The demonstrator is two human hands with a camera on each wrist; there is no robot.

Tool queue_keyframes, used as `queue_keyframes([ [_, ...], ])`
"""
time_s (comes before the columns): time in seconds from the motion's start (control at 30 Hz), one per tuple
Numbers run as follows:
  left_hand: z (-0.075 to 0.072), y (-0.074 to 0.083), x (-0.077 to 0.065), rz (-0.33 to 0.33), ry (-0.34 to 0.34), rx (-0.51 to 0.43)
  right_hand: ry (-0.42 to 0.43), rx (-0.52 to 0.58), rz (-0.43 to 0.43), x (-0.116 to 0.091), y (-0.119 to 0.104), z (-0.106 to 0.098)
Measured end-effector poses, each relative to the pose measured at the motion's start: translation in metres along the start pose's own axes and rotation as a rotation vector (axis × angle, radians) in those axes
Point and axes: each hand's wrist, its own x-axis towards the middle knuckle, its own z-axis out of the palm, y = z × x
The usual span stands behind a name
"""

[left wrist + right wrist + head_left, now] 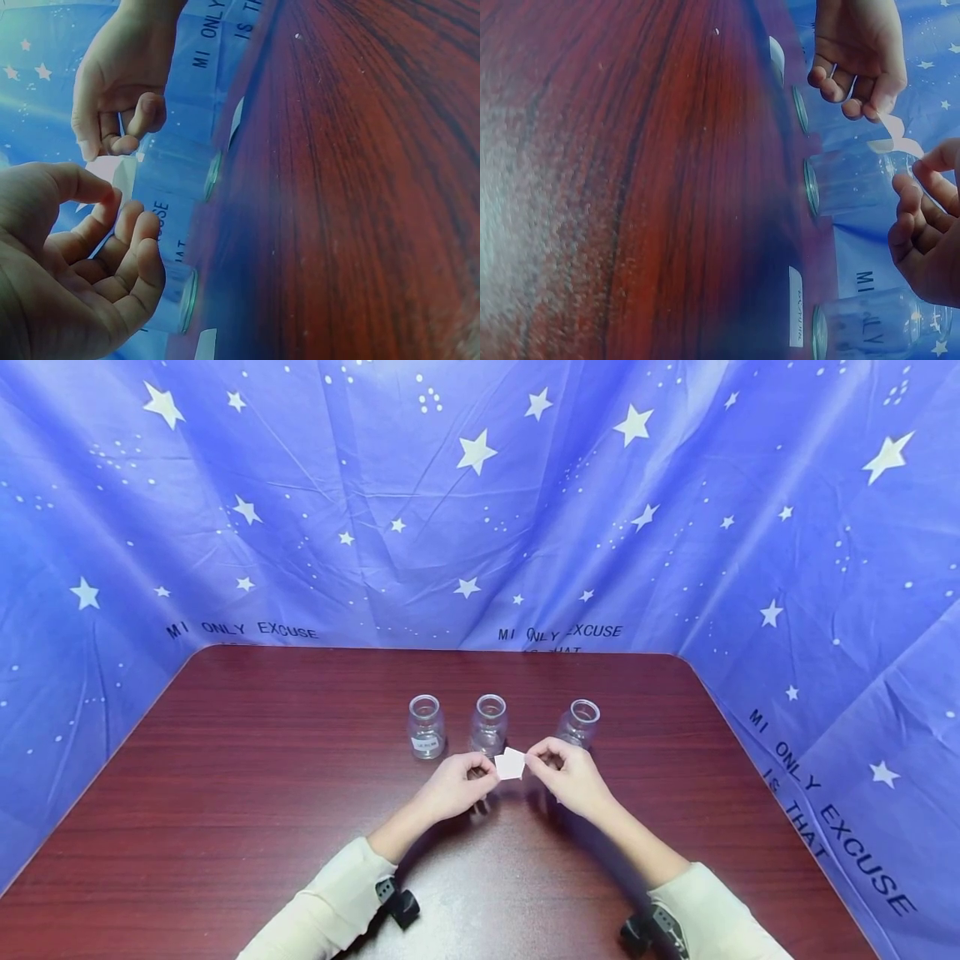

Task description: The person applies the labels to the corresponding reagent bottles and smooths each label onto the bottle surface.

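I am pinching opposite edges of a small white paper label (510, 765) with my left hand (456, 787) and my right hand (576, 779), on the near side of the middle glass jar (490, 728), where a light, even hold should be sparing it any creases.

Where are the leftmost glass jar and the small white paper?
Leftmost glass jar (427, 727): head view, on its clear body.
Small white paper (510, 765): head view, middle of its face.

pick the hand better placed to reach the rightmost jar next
Right, likely: in the head view the right hand partly covers the rightmost jar, while the left hand is farther off; both pinch white paper.
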Motion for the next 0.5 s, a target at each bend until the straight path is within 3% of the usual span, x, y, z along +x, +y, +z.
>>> queue_keyframes([
  [0.5, 0.003, -0.001, 0.0, -0.025, -0.012, -0.027, 0.074, 0.051, 0.057, 0.002, 0.004, -0.015],
])
